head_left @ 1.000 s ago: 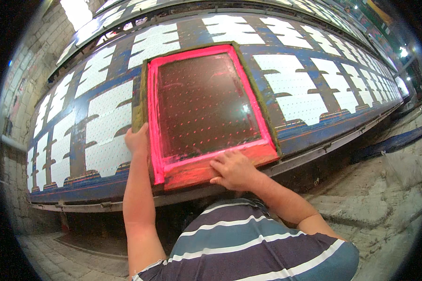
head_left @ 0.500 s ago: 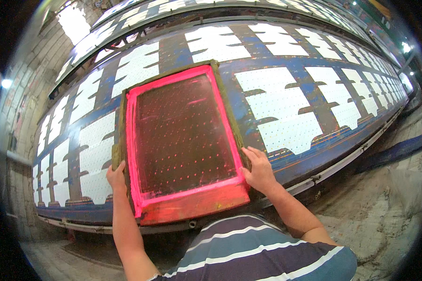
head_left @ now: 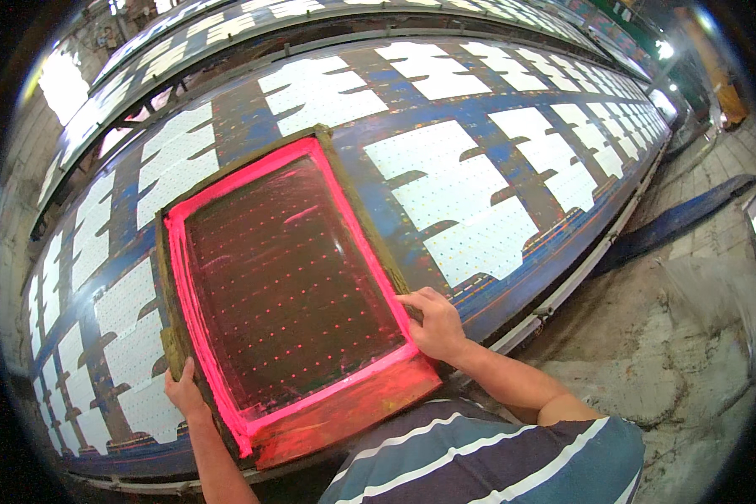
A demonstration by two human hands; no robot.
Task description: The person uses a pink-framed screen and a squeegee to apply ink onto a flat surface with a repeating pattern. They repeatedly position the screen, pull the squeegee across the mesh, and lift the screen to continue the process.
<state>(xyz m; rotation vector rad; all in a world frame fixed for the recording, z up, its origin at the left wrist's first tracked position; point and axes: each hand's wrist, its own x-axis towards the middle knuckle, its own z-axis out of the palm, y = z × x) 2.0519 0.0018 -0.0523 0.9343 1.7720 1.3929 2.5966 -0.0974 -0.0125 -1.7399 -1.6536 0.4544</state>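
A screen-printing frame (head_left: 351, 220) with wooden sides lies tilted over the near row of white cut pieces. Bright pink ink lines its inner border, and rows of small pink dots show across the dark mesh (head_left: 269, 281). The near end of the frame is a red-stained board (head_left: 353, 412). My left hand (head_left: 185, 391) is closed on the left wooden side near its lower end. Gripping the right side, my right hand (head_left: 437, 326) has its fingertips over the pink edge. What lies beneath the frame is hidden.
White dotted pieces (head_left: 454, 202) lie in rows along the blue-stained table (head_left: 500, 307). A metal rail (head_left: 554, 307) runs along its near edge. Another long table with white pieces (head_left: 227, 32) stands behind. Concrete floor (head_left: 630, 336) shows at the right.
The view has swung, so the frame and table sit farther left and lower in the picture. My right hand's fingers have closed more tightly over the frame's edge; my left hand still holds its side.
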